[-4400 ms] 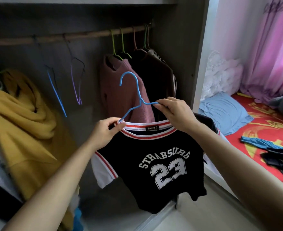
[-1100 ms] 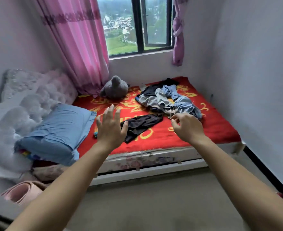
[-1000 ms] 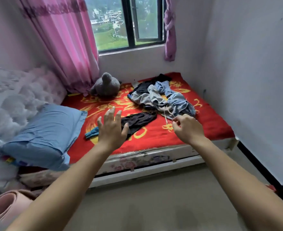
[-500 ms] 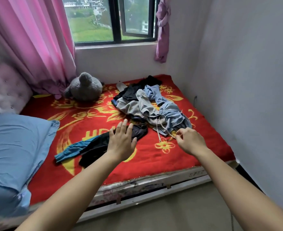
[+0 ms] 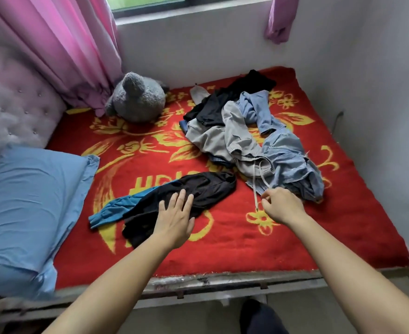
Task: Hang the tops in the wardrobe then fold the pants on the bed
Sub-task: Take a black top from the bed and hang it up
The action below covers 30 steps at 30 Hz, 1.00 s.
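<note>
A person's left hand (image 5: 174, 214), grip open, is lying flat on the black pants (image 5: 198, 189) on the bed (image 5: 222, 249); the right hand (image 5: 283, 206) is curling beside a drawstring (image 5: 254, 189), its grip impossible to judge. Pulling that cord risks dragging the tangled pile (image 5: 242, 141) along.

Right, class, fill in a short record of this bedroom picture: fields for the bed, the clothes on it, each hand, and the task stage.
bed: red blanket with yellow flowers; blue pillow at its left; grey plush toy by the curtain
clothes: black-and-blue pants lying apart; heap of grey, blue and black garments behind them
left hand: fingers straight, over the black-and-blue pants
right hand: fingers curled beside a grey drawstring; contact unclear
stage: no pants folded yet
</note>
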Available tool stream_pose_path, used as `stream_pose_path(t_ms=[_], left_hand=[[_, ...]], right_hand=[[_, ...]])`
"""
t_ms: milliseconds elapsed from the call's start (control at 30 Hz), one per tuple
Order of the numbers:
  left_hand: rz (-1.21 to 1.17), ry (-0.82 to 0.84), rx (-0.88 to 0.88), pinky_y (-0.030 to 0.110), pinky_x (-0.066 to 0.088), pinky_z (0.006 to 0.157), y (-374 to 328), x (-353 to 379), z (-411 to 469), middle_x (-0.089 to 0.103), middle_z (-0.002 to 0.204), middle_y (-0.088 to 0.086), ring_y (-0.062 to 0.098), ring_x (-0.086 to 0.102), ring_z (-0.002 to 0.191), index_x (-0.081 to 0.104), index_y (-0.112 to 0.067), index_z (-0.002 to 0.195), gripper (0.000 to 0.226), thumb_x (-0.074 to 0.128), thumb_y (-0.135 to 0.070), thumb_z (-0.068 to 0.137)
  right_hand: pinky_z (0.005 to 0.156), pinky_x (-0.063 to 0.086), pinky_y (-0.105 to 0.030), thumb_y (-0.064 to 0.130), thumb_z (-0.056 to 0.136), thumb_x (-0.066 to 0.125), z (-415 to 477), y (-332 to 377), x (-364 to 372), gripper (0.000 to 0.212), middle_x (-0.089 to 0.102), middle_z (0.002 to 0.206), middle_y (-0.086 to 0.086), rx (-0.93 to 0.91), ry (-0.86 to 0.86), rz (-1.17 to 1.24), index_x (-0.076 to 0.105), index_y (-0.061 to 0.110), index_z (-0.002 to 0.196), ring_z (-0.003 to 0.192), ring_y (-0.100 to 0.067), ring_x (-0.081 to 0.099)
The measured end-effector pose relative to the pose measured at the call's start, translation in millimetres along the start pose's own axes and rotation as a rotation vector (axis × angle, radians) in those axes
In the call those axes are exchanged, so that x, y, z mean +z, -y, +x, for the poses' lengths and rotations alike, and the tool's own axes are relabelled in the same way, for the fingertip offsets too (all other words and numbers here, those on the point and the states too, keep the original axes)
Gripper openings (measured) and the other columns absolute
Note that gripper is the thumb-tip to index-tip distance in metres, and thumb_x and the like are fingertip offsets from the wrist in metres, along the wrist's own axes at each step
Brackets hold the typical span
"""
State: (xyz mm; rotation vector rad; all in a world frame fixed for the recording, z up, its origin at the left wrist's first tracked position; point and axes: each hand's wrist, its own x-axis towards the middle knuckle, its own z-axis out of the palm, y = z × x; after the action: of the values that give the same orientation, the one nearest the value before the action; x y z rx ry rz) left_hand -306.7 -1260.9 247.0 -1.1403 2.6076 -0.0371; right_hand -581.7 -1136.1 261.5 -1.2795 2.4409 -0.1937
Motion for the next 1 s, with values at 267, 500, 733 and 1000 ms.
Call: stream_pose_path(t_ms=[267,500,733,1000], left_hand=[[-0.013,0.172,-0.213,0.053,0.019,0.116,31,36,29,-0.020,0.161,0.016,0.032,-0.006,0.150,-0.013,-0.017,0.155,0.084,0.033,-0.058,0.097],[-0.137,0.259,-0.295,0.053,0.022,0.115,76,130,87,-0.015,0.162,0.016,0.033,-0.003,0.150,-0.006,-0.013,0.156,0.088,0.043,-0.055,0.096],[-0.218,0.281,-0.288,0.054,0.022,0.115,94,264,182,0.001,0.164,0.013,0.029,0.003,0.151,-0.002,-0.008,0.156,0.094,0.057,-0.041,0.092],[-0.129,0.390,-0.178,0.039,0.039,0.075,101,340,152,0.069,0.095,0.013,0.033,0.062,0.092,0.046,-0.012,0.122,0.034,0.051,-0.025,0.091]], right_hand=[[0.091,0.049,-0.037,0.028,0.091,0.050,113,42,46,0.030,0.068,0.120,-0.006,-0.128,0.201,0.036,0.070,0.026,0.114,0.113,-0.030,0.061],[0.098,0.048,-0.042,0.031,0.095,0.050,161,58,152,0.033,0.053,0.128,-0.009,-0.061,0.374,0.040,0.062,0.025,0.126,0.117,-0.033,0.058],[0.106,0.038,-0.048,0.017,0.095,0.053,211,58,275,0.060,0.023,0.158,-0.016,-0.013,0.236,-0.048,0.033,0.012,0.151,0.138,-0.038,0.032],[0.114,0.026,-0.050,0.010,0.090,0.056,253,62,358,0.075,0.046,0.145,-0.016,-0.105,0.080,-0.302,0.020,0.008,0.156,0.141,-0.037,0.035]])
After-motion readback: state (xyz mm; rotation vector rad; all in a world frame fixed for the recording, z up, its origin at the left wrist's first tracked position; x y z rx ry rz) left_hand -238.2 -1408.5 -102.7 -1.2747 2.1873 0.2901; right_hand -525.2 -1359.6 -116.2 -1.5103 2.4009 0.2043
